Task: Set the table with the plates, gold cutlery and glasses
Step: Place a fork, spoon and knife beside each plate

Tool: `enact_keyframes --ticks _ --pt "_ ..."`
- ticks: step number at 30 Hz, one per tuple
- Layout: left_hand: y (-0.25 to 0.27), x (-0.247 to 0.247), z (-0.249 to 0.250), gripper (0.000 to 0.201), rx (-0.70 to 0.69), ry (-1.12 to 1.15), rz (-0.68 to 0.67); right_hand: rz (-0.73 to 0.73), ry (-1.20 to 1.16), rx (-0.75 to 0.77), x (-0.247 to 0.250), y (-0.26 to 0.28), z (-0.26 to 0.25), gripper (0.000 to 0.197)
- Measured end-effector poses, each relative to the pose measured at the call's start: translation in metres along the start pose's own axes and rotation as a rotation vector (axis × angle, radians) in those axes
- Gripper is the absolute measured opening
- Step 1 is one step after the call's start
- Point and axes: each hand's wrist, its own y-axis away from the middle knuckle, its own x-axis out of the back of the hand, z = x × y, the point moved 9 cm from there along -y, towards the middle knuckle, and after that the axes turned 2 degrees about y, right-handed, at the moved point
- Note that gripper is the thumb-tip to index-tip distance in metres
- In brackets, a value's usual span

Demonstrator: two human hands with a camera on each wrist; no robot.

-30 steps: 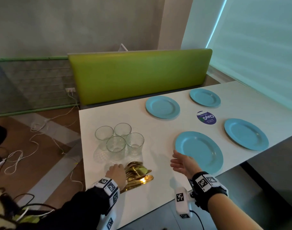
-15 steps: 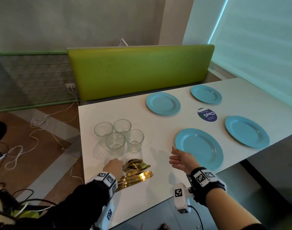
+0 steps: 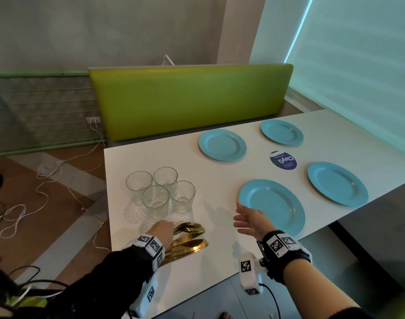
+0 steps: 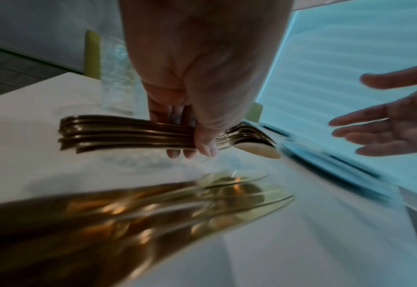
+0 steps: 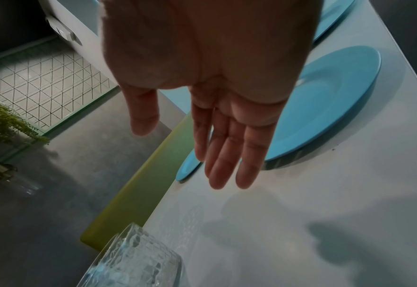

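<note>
White table (image 3: 220,180), green bench (image 3: 192,100) behind; left fingers (image 4: 177,153) gripping gold forks (image 4: 128,134); right fingers (image 5: 226,155) spread.

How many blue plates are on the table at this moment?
4. Near-left plate by the right hand, near-right plate, far-left plate, far-right plate. None appears hidden.

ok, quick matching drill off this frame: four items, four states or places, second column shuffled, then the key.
Items:
1. left hand
2. right hand
3. glasses
4. plates

States or places:
A. open, holds nothing, beside the nearest plate
B. spread out, one per place setting
C. grips a bundle of gold forks
D. clustered together near the table's left end

Pairs: 1-C, 2-A, 3-D, 4-B
</note>
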Motion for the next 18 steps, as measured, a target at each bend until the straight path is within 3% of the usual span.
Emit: enact_keyframes --ticks 4,8,11,15,18 --pt "0.001 0.023 0.027 0.028 -0.070 0.200 0.024 0.001 0.018 0.025 0.001 0.004 -0.007 0.030" --pt "-0.001 0.049 0.060 0.018 -0.133 0.596 0.044 -0.005 0.066 0.099 0.001 0.008 -0.021 0.027" --pt "-0.004 0.060 0.089 0.013 -0.164 0.874 -0.019 -0.008 0.108 0.147 0.000 0.011 -0.035 0.028" --pt "-0.011 0.070 0.129 0.019 -0.203 1.067 -0.107 -0.018 0.138 0.190 0.004 0.014 -0.059 0.019" --pt "-0.023 0.077 0.154 0.015 -0.245 1.065 -0.109 -0.016 0.147 0.214 0.016 0.010 -0.073 0.016"
